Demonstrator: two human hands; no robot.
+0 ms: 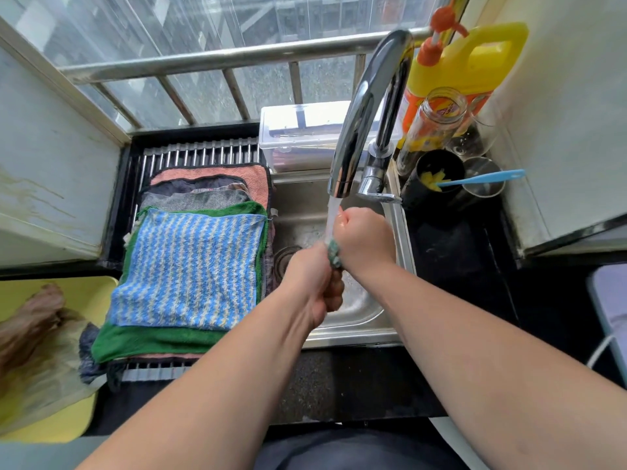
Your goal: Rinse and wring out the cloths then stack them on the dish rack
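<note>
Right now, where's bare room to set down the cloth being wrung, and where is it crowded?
Free: the dark counter right of the sink, in front of the cups; a strip of bare rack bars behind the cloth stack. Crowded: the stack covers most of the rack; bottle, jar and cups fill the back right corner; the yellow tray holds a bag.

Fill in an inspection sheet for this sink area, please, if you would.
Surface: dark counter around a steel sink.
Job's things: green cloth twisted under the running tap; striped cloth tops the stack on the dish rack.
Clutter: yellow bottle, jar, clear box, yellow tray.
Hands: left hand and right hand both grip the green cloth.
Cables: white cable at the right edge.
Surroundings: window rail behind.
</note>
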